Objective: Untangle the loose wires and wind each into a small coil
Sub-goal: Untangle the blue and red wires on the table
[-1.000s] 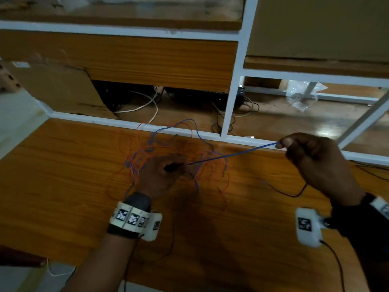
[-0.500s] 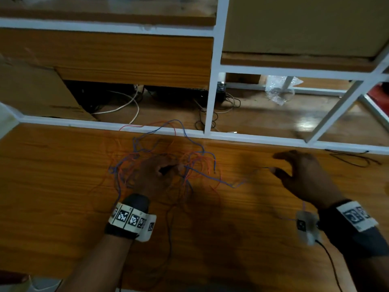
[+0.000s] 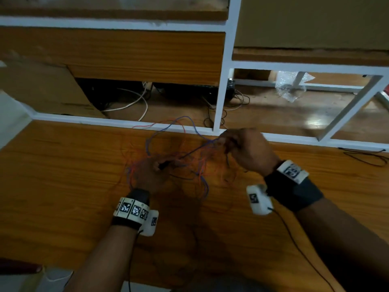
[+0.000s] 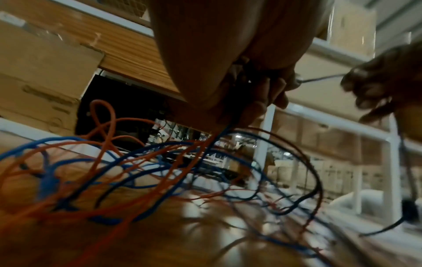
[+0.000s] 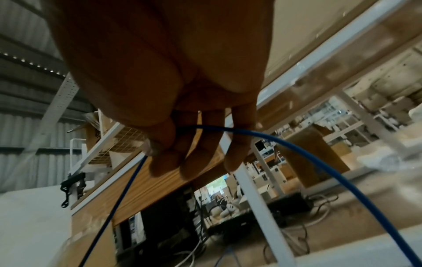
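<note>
Wooden table top [image 3: 63, 186] carries a loose tangle of wires [image 3: 168, 163], orange and blue with some darker strands, lying near the far edge beside the white frame [image 3: 221, 85] of the shelving. The lower shelf bay behind that frame holds dark equipment, white cables [image 3: 134, 102] and, further right, a crumpled clear plastic bag [image 3: 291, 86]. A thin black cable [image 3: 366, 155] lies on the table top at the right, well apart from the tangle.

The left hand [image 3: 153, 175] rests in the middle of the tangle, its fingers curled round a bundle of strands; the left wrist view shows orange and blue loops hanging from the grip down to the table. The right hand [image 3: 246, 150] is raised just beside the white frame, thumb and forefinger pinching a blue wire [image 5: 308, 155]. That wire runs from the pinch across to the left hand and also arcs down out of the right hand. No wire is yet wound into a coil.
</note>
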